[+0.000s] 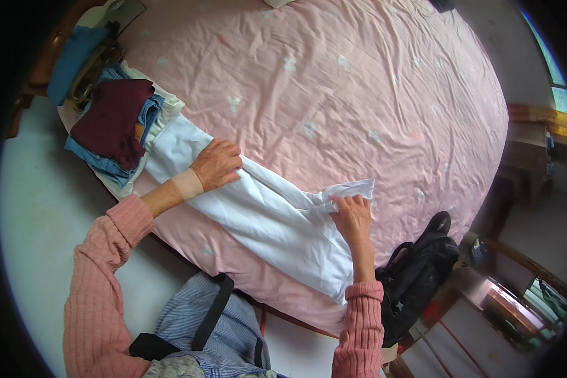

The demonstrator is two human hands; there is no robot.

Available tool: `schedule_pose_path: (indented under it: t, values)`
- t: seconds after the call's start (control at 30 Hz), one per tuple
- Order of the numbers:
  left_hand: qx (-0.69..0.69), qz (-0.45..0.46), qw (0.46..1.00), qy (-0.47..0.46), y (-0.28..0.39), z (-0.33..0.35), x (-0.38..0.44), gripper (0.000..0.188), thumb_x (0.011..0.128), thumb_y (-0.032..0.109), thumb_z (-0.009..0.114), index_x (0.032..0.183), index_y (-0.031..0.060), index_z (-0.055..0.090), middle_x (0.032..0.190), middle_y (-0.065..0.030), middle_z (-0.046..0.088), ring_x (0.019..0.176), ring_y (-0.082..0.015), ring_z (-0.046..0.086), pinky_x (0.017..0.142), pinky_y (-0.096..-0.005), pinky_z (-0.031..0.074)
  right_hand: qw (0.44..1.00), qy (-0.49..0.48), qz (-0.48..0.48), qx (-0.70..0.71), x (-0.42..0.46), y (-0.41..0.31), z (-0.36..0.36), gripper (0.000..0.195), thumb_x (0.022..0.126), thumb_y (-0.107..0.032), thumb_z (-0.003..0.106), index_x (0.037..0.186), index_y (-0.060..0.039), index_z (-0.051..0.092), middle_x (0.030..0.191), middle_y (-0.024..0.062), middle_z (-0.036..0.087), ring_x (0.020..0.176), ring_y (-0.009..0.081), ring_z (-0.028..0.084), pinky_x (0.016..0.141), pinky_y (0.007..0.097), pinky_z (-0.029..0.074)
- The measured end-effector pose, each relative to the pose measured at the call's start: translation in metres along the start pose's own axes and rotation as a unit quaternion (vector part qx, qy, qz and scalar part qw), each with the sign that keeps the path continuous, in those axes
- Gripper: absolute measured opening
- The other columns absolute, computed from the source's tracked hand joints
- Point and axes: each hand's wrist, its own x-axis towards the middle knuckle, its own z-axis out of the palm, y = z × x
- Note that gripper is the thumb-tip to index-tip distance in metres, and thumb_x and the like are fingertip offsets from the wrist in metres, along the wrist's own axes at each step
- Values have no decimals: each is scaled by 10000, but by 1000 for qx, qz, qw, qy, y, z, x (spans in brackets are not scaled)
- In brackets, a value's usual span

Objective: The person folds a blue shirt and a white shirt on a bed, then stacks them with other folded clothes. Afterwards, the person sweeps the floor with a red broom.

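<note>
A long white garment lies lengthwise near the front edge of a bed, with creases along its upper side. My left hand rests on its left part, fingers bent over the upper edge; whether they pinch the cloth I cannot tell. My right hand grips a gathered part of the same cloth at the right, where a flap sticks out beyond the fingers. The garment's left end reaches a stack of folded clothes, with a maroon piece on top of blue denim and off-white cloth.
A pink patterned bedsheet covers the bed. A black bag stands at the bed's right front edge, close to my right forearm. Blue cloth lies past the stack at the upper left. Pale floor shows at the left.
</note>
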Motion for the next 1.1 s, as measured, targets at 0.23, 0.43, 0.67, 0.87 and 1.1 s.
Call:
schedule_pose_path:
  t: [0.23, 0.43, 0.67, 0.87, 1.1]
  values:
    - [-5, 47, 998, -36, 20, 15, 16, 194, 744, 278, 646, 825, 107, 602, 908, -68, 524, 977, -252, 491, 901, -388, 344, 999, 31, -9, -1, -7, -9, -18, 287, 587, -238, 771, 841, -166, 657, 893, 36, 517, 893, 239, 491, 785, 384, 382]
    - [7, 53, 993, -105, 48, 27, 24, 310, 698, 295, 690, 882, 66, 592, 1095, -117, 510, 1122, -275, 442, 978, -409, 306, 998, 59, -28, 17, -7, -6, -14, 227, 582, -211, 757, 728, -116, 611, 878, 43, 517, 880, 244, 495, 775, 394, 391]
    - [-50, 78, 995, -42, 55, 31, 22, 356, 731, 340, 671, 968, 86, 592, 1017, -86, 538, 1018, -245, 492, 938, -380, 331, 983, 120, 10, 140, -34, -1, -49, 176, 589, -87, 677, 698, -45, 545, 966, 75, 591, 916, 285, 525, 799, 387, 403]
    - [-86, 28, 985, -144, 41, 23, 30, 283, 824, 343, 593, 1001, 123, 592, 954, -49, 566, 820, -223, 567, 838, -364, 400, 989, 121, 6, 78, -5, 4, -18, 146, 602, -97, 619, 692, -48, 514, 747, 66, 544, 774, 280, 523, 713, 376, 400]
    - [-107, -98, 989, -35, 12, 10, 30, 245, 796, 202, 615, 1026, 123, 584, 985, -68, 560, 861, -306, 594, 707, -425, 493, 996, 61, 8, 64, 19, 3, -7, 148, 617, -109, 647, 755, -84, 603, 942, 69, 551, 812, 263, 565, 701, 385, 459]
